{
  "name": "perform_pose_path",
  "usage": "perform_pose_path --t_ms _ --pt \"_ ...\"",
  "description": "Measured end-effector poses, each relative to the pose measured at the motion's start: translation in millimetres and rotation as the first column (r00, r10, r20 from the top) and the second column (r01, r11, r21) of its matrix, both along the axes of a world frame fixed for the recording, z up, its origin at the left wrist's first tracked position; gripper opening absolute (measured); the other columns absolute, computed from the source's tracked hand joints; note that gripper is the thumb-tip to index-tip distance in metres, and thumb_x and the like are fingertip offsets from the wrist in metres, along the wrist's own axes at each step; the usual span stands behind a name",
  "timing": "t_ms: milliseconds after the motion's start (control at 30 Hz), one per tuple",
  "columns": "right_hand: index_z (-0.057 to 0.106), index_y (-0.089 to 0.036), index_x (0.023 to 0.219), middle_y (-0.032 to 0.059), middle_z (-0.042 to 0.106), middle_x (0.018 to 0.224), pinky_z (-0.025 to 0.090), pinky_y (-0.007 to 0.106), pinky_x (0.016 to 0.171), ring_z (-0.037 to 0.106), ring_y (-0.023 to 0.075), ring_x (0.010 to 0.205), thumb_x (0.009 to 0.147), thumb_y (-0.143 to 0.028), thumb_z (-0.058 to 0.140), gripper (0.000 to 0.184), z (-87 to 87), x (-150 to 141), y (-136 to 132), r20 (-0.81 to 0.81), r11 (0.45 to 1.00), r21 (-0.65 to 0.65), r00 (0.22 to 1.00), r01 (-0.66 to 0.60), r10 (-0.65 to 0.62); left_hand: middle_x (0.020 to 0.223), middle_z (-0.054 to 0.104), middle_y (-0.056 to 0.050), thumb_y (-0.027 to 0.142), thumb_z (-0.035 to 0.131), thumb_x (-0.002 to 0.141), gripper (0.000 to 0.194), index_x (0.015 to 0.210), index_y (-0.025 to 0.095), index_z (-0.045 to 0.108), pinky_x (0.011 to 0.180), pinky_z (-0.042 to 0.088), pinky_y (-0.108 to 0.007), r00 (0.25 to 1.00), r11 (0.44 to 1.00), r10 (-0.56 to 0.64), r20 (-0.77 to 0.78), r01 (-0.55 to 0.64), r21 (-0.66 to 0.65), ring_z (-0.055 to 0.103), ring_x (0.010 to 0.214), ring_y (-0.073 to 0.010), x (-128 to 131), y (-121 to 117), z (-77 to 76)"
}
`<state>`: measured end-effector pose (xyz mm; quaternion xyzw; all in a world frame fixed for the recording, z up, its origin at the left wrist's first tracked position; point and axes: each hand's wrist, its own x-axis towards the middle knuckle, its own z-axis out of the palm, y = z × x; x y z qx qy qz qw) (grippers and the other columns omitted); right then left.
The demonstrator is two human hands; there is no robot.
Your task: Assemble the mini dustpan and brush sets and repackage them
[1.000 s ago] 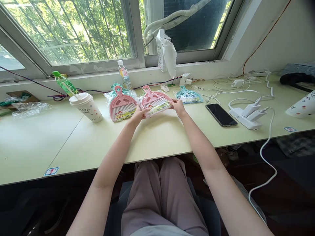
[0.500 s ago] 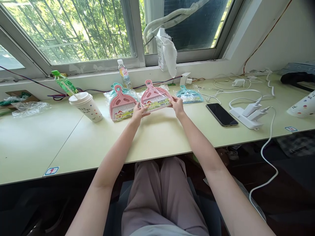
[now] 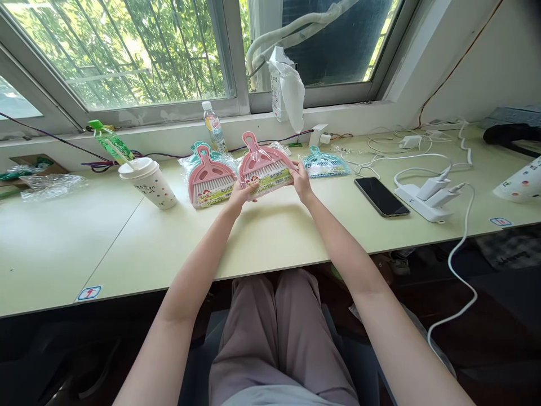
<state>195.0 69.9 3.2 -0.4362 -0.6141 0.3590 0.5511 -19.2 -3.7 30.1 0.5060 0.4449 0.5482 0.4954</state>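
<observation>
A pink dustpan and brush set (image 3: 264,163) in clear wrap is held between my two hands, tilted with its handle up and to the left. My left hand (image 3: 242,195) grips its lower left corner, fingers closed. At the right edge my right hand (image 3: 300,179) is closed on the same set. Just left of it lies another wrapped pink dustpan and brush set (image 3: 208,176), with turquoise showing behind it. To the right, on the table, is a wrapped turquoise dustpan and brush set (image 3: 324,164).
A white paper cup (image 3: 152,186) with a straw stands on the pale table (image 3: 127,254), left. Bottles (image 3: 214,128) line the window side. A phone (image 3: 381,197) and a power strip (image 3: 422,202) with white cables lie right. Crumpled plastic (image 3: 53,186) is far left.
The pink set in my hands has risen slightly and tilted further left, its handle moving up and leftward. My hands shifted slightly with it.
</observation>
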Motion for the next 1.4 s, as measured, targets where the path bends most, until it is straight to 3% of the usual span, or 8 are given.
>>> perform_pose_path --t_ms 167,300,367,533,700,1033,1233,1400 --pt "0.046 -0.029 0.128 0.0077 0.063 0.121 0.064 0.032 0.06 0.065 0.0245 0.103 0.088 -0.058 0.052 0.05 7.3 0.1 -11.2 -0.028 0.995 -0.07 0.997 -0.078 0.076 0.091 0.068 -0.005 0.035 0.074 0.072 0.053 0.115 0.017 0.049 0.043 0.048 -0.024 0.999 0.998 -0.006 -0.032 0.008 0.061 0.067 0.058 -0.0154 -2.7 6.3 -2.4" --pt "0.045 -0.026 0.132 0.0114 0.058 0.134 0.063 0.03 0.059 0.066 0.0273 0.106 0.067 -0.061 0.077 0.081 8.5 -1.0 -15.0 0.025 0.997 -0.056 0.998 -0.061 0.062 0.097 0.068 -0.007 0.042 0.071 0.075 0.058 0.122 0.019 0.046 0.045 0.048 -0.025 0.998 0.998 0.0 -0.066 0.004 0.06 0.07 0.061 -0.0179 -2.6 7.7 -4.2" --pt "0.048 -0.023 0.131 0.0125 0.06 0.132 0.064 0.031 0.06 0.067 0.0276 0.102 0.061 -0.061 0.081 0.086 7.9 -1.4 -13.6 0.033 0.996 -0.082 0.999 -0.04 0.043 0.103 0.067 -0.01 0.046 0.072 0.076 0.064 0.128 0.019 0.045 0.05 0.05 -0.026 0.996 0.997 -0.006 -0.094 0.013 0.073 0.071 0.066 -0.0197 -1.7 4.8 -3.1" --pt "0.056 -0.022 0.126 0.0124 0.065 0.129 0.062 0.03 0.06 0.067 0.0277 0.102 0.059 -0.06 0.082 0.081 9.7 0.4 -11.6 -0.003 0.995 -0.093 0.999 -0.044 0.043 0.107 0.068 -0.011 0.043 0.078 0.072 0.082 0.14 0.021 0.039 0.057 0.054 -0.03 0.982 0.99 -0.056 -0.179 0.077 0.116 0.072 0.068 -0.0207 1.5 -4.6 2.4" --pt "0.057 -0.022 0.12 0.0114 0.066 0.127 0.061 0.03 0.059 0.067 0.0268 0.101 0.062 -0.054 0.081 0.07 10.0 0.1 -13.8 -0.023 0.996 -0.077 0.999 -0.051 0.049 0.098 0.07 -0.009 0.031 0.077 0.068 0.076 0.134 0.018 0.042 0.053 0.053 -0.027 0.988 0.993 -0.061 -0.144 0.075 0.09 0.071 0.064 -0.0192 1.4 -2.7 0.1" --pt "0.055 -0.023 0.114 0.0068 0.068 0.115 0.06 0.028 0.057 0.068 0.0225 0.091 0.068 -0.04 0.071 0.052 4.9 -4.5 -9.5 -0.05 0.993 -0.109 0.998 -0.039 0.033 0.1 0.072 -0.008 0.028 0.075 0.061 0.076 0.131 0.018 0.045 0.048 0.054 -0.029 0.997 0.996 -0.071 -0.008 0.071 0.058 0.071 0.06 -0.0207 -2.3 2.3 -3.4" --pt "0.053 -0.025 0.126 0.0091 0.065 0.126 0.062 0.04 0.074 0.067 0.0282 0.105 0.074 -0.049 0.07 0.059 6.6 -4.0 -12.4 0.082 0.996 -0.091 0.997 0.003 0.004 0.103 0.071 -0.011 0.026 0.072 0.061 0.071 0.127 0.016 0.048 0.05 0.054 -0.031 0.997 0.996 -0.082 -0.013 0.082 0.038 0.072 0.061 -0.0226 -4.4 1.7 -0.8" --pt "0.056 -0.021 0.129 0.0141 0.066 0.126 0.05 0.054 0.1 0.06 0.0373 0.121 0.079 -0.052 0.07 0.06 7.3 -7.0 -16.8 0.344 0.984 -0.005 0.924 0.18 -0.167 0.103 0.068 -0.011 0.024 0.07 0.062 0.068 0.126 0.017 0.047 0.053 0.055 -0.035 0.997 0.997 -0.059 -0.042 0.061 0.044 0.07 0.059 -0.0215 -3.3 1.9 -2.2"
